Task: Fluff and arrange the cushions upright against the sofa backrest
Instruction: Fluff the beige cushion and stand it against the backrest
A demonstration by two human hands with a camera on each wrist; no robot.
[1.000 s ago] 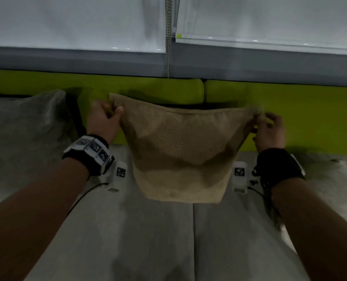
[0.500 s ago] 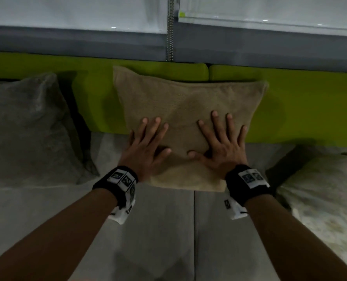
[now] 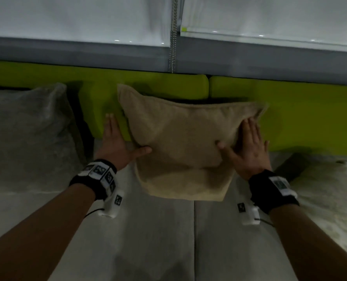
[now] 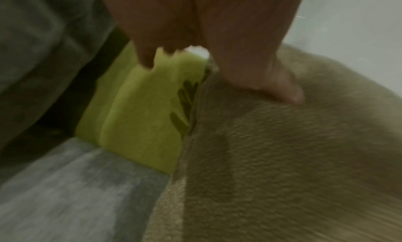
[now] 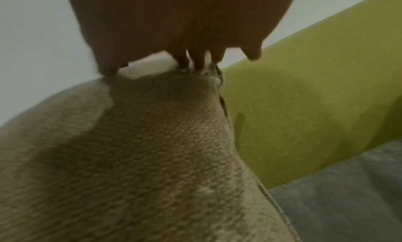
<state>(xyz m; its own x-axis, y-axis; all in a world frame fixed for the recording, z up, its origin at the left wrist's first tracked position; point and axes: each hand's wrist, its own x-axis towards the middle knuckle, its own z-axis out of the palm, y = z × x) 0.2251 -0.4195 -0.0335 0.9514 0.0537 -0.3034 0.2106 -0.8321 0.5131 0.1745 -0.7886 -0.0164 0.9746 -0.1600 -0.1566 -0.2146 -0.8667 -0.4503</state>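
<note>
A tan woven cushion (image 3: 180,142) stands upright against the lime-green sofa backrest (image 3: 302,114), its top edge sagging in the middle. My left hand (image 3: 117,140) lies flat along the cushion's left side, fingers straight, thumb on its front face. My right hand (image 3: 247,147) presses flat on the cushion's right side with straight fingers. The left wrist view shows my thumb on the tan cushion (image 4: 293,151) beside the green backrest (image 4: 141,118). In the right wrist view my fingertips touch the cushion (image 5: 152,151) near its right seam.
A grey cushion (image 3: 24,134) leans on the backrest at the left. A pale patterned cushion (image 3: 330,191) lies on the grey seat (image 3: 168,240) at the right. White blinds and a bead chain (image 3: 172,37) hang behind the sofa.
Both hands slid from the cushion's front face out to its left and right sides. The cushion's top edge now sags and its sides are squeezed inward.
</note>
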